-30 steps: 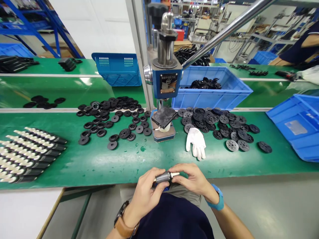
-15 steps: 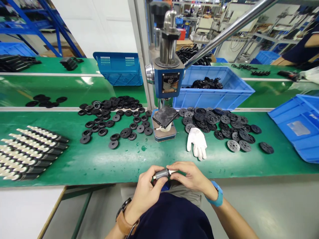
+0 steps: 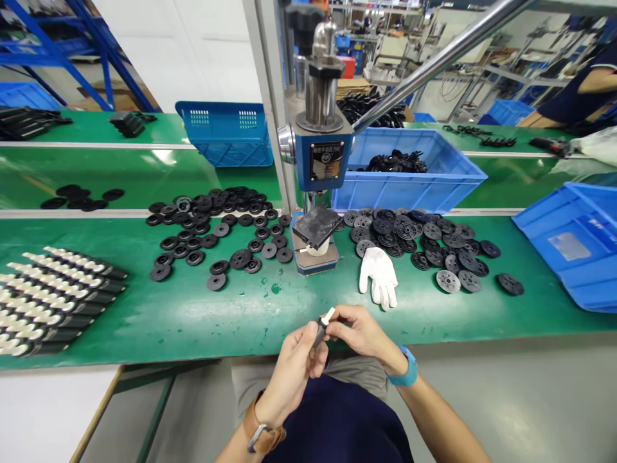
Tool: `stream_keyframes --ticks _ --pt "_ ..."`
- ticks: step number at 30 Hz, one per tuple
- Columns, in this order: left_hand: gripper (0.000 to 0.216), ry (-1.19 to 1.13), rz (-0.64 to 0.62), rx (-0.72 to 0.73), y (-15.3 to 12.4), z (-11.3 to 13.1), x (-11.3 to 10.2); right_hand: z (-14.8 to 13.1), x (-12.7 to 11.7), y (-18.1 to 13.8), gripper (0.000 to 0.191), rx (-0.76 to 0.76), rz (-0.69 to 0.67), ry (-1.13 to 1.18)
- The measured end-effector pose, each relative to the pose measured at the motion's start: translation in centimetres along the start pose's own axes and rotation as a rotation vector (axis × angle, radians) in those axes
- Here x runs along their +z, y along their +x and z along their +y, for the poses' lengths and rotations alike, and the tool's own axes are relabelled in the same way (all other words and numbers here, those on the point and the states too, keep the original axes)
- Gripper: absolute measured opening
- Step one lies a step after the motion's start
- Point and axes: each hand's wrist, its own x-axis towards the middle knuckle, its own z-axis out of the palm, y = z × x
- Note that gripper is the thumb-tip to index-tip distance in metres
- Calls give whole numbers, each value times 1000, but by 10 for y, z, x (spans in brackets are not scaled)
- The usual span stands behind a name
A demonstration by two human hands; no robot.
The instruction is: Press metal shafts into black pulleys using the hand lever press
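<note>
My left hand (image 3: pixel 301 360) is closed around a dark grey cylinder with a white shaft (image 3: pixel 320 330), held tilted over the table's front edge, white end up and to the right. My right hand (image 3: pixel 359 329) pinches at the cylinder's upper end, just beside the white shaft; its fingertips partly hide the contact. Past my hands lies a white glove (image 3: pixel 378 276). Behind that, a hand press (image 3: pixel 322 154) stands with a black toothed block (image 3: pixel 317 225) on its base.
Similar black cylinders with white shafts (image 3: pixel 62 299) stand in rows at left. Loose black discs lie left (image 3: pixel 216 281) and right (image 3: pixel 448 281) of the press. Blue bins stand behind (image 3: pixel 409 191) and at right (image 3: pixel 573 247). The press's long lever (image 3: pixel 443 58) slants overhead.
The cylinder has turned from nearly level to steeply tilted, white shaft upward. My left hand has rotated with it, and my right fingers have shifted from the shaft towards the cylinder's upper end.
</note>
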Motion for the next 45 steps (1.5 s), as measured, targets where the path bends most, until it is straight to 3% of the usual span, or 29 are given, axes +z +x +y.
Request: stream_keyframes --ticks 7,13,17,21,27,30,35,40,42,45 --pt "57 -210 -53 -156 6 -5 -7 1 -6 2 36 69 -25 98" --pt "57 -196 -76 -176 7 -10 -6 7 6 1 44 95 -14 137" --pt "57 -137 -74 -198 7 -13 -6 6 9 -5 43 76 60 39" --pt "52 -61 -81 -61 5 -9 -12 4 -23 -12 39 65 337 -167" --pt "57 -30 2 28 1 2 -23 7 -134 -37 54 150 1082 -589" --pt "57 -42 72 56 2 1 -23 13 -174 -49 53 273 1241 -767" --pt "57 22 50 49 6 -2 -20 27 -187 -55 36 424 1212 -891" --pt "60 92 33 52 6 -3 -18 32 -188 -57 41 446 1177 -846" --pt "60 115 36 63 6 -3 -19 30 -190 -59 49 428 1182 -791" --pt "59 174 26 95 6 -5 -22 21 -185 -62 76 368 1166 -658"
